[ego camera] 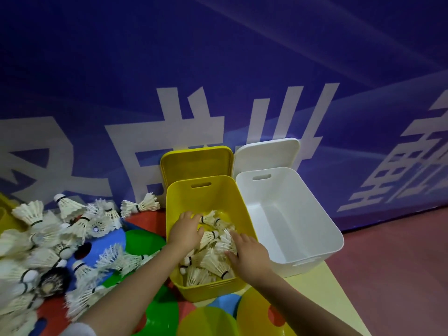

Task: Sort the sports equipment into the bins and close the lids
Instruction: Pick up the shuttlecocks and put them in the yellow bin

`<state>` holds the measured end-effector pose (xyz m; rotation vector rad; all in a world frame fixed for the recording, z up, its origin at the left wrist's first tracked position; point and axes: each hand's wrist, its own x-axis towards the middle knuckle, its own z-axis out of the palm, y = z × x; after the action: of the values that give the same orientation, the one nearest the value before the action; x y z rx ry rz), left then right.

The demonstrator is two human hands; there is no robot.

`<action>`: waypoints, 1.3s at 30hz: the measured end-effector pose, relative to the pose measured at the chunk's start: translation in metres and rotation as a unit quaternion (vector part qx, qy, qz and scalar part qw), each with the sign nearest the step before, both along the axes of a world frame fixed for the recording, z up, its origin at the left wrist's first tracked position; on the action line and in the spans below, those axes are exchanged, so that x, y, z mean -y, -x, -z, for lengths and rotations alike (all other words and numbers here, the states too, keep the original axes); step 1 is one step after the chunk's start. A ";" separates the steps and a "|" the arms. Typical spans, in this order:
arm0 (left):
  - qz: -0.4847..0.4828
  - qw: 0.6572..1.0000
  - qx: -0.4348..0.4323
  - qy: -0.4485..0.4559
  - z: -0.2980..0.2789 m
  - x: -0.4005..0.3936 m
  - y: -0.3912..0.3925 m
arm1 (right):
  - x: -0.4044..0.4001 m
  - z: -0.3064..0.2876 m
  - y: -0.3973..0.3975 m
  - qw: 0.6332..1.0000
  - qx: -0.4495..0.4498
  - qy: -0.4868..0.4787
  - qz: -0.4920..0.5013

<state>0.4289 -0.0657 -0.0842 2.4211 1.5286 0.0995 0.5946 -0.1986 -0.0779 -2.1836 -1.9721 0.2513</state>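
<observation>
Inside the yellow bin (pixel 184 241), in the head view, we had both hands down on the heap of shuttlecocks (pixel 213 258). Our left hand (pixel 185 232) lay flat with its fingers (pixel 188 217) spread and fairly straight over the far end of the heap, pressing rather than gripping. Our right hand (pixel 249 254) rested on the near end, its fingers (pixel 234 235) loosely extended across the feathers; neither hand was closed round anything that we could see.

We judged the shuttlecocks very light and fragile: feather skirts that would crush or splay under a hard press, with a firmer rounded cork at one end. The cork end, or the banded neck just below it, seemed the safer place to pinch.

They pointed every way. One between our hands lay with its cork toward the right fingers, its long axis roughly crosswise in the bin; others below the right hand aimed their corks toward the near wall.

Left of the left fingers, a loose pile of shuttlecocks (pixel 48 234) lay over coloured discs (pixel 145 241). Right of the right fingers stood the white bin (pixel 312 209), with nothing visible in it, and both lids, yellow (pixel 196 163) and white (pixel 266 154), stood upright behind the bins.
</observation>
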 end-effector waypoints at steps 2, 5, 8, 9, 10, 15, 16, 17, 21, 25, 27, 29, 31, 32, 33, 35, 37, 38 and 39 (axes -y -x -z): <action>0.009 0.996 0.036 -0.077 -0.013 0.000 0.012 | -0.008 -0.005 -0.001 0.999 0.010 0.041 -0.010; -0.062 0.989 0.072 -0.112 -0.014 -0.003 0.039 | -0.032 -0.007 0.000 0.999 0.007 0.049 -0.007; -0.165 0.969 0.178 -0.054 -0.008 -0.004 0.058 | -0.069 0.003 0.000 0.998 -0.017 0.058 0.014; -0.180 0.957 0.227 -0.023 -0.006 -0.003 0.061 | -0.082 0.009 0.001 0.996 -0.048 0.067 0.021; -0.185 0.947 0.263 0.004 -0.006 0.000 0.062 | -0.094 0.015 0.004 0.993 -0.085 0.075 0.024; -0.212 0.927 0.309 0.004 0.001 0.004 0.064 | -0.137 0.042 0.021 0.982 -0.178 0.063 0.021; -0.215 0.927 0.308 0.006 0.002 0.004 0.065 | -0.143 0.045 0.025 0.984 -0.169 0.059 0.022; -0.217 0.926 0.309 0.006 0.001 0.005 0.066 | -0.149 0.050 0.029 0.986 -0.158 0.057 0.017; -0.227 0.922 0.313 0.000 0.002 0.007 0.070 | -0.158 0.079 0.038 0.986 -0.114 0.119 -0.003; -0.236 0.917 0.320 0.010 0.003 0.007 0.067 | -0.163 0.101 0.027 0.983 -0.100 0.147 0.039; -0.242 0.918 0.314 0.008 0.001 0.008 0.066 | -0.161 0.096 0.027 0.984 -0.103 0.137 0.055; -0.244 0.919 0.310 0.011 0.001 0.007 0.067 | -0.155 0.085 0.031 0.986 -0.124 0.089 0.067; -0.235 0.923 0.304 0.036 -0.001 0.005 0.070 | -0.145 0.071 0.039 0.983 -0.160 0.035 0.086; -0.218 0.927 0.300 0.059 -0.004 0.003 0.073 | -0.140 0.062 0.044 0.979 -0.186 0.002 0.088; -0.193 0.934 0.288 0.083 -0.010 0.002 0.077 | -0.133 0.052 0.050 0.973 -0.216 -0.035 0.077; -0.141 0.951 0.249 0.114 -0.027 0.000 0.092 | -0.119 0.027 0.065 0.956 -0.275 -0.098 0.037; -0.116 0.961 0.226 0.109 -0.047 -0.004 0.117 | -0.103 0.001 0.082 0.941 -0.311 -0.131 0.001; -0.111 0.964 0.222 0.101 -0.056 -0.006 0.133 | -0.095 -0.012 0.093 0.936 -0.323 -0.140 -0.014; -0.110 0.965 0.222 0.090 -0.064 -0.008 0.149 | -0.087 -0.023 0.105 0.931 -0.335 -0.145 -0.029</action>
<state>0.2803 -0.0576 -0.0203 1.9151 1.5068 0.4902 0.4900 -0.1111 -0.0548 -1.5681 -1.5591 0.5820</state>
